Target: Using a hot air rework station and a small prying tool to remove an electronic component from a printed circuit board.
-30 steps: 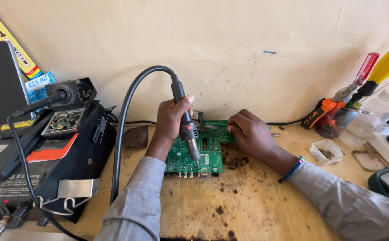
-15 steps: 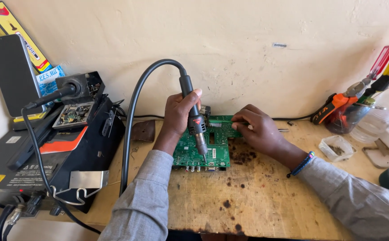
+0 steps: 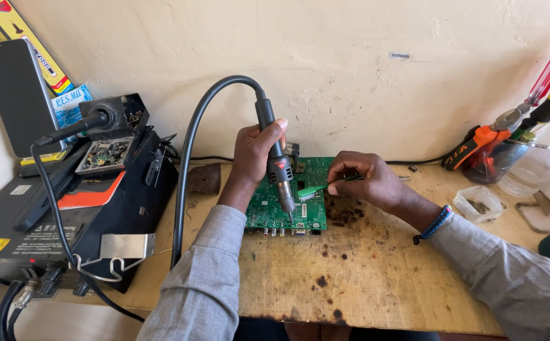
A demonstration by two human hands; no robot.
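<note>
The green circuit board lies flat on the brown, burn-spotted table, with small silver plugs along its near edge. Above the board, the left hand grips a black hot-air tool, tip down. Just right, the right hand pinches green tweezers over the board.

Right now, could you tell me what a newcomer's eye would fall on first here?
At the centre, the left hand holds a hot-air tool nozzle-down over a green circuit board on the scorched wooden bench. The right hand holds green tweezers beside the nozzle. A black rework station sits far left.
</note>
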